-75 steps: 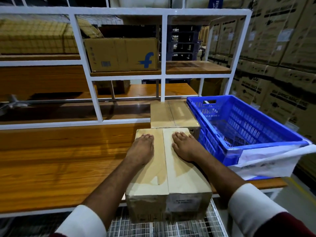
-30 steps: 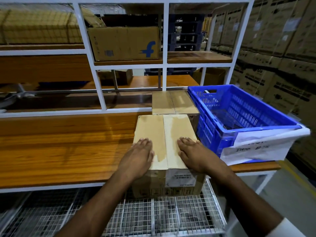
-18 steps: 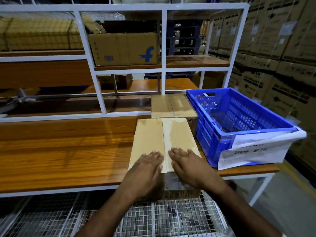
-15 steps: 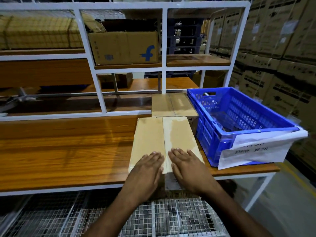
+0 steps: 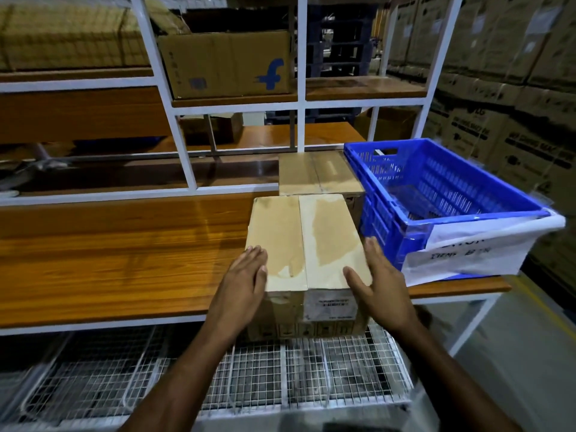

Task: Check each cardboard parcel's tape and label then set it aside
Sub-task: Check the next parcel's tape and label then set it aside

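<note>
Your left hand lies flat against the near left corner of the cardboard parcel, fingers straight and together, their tips on the top face. Your right hand is spread wide at the near right corner, thumb on the top face and fingers running along the right edge; neither hand is curled round the box.

The parcel sits on the wooden bench at its near edge, with its near end overhanging the wire mesh shelf below. Wide glossy tape covers its top on both sides of the centre seam, and a white label with small, unreadable print shows on the near face.

Just beyond it, touching or nearly so, stands a second taped parcel. To the right of both is a blue crate, just beside the nearer parcel, with a white sheet across its near end. On the far shelf sits a brown carton with a blue logo.
</note>
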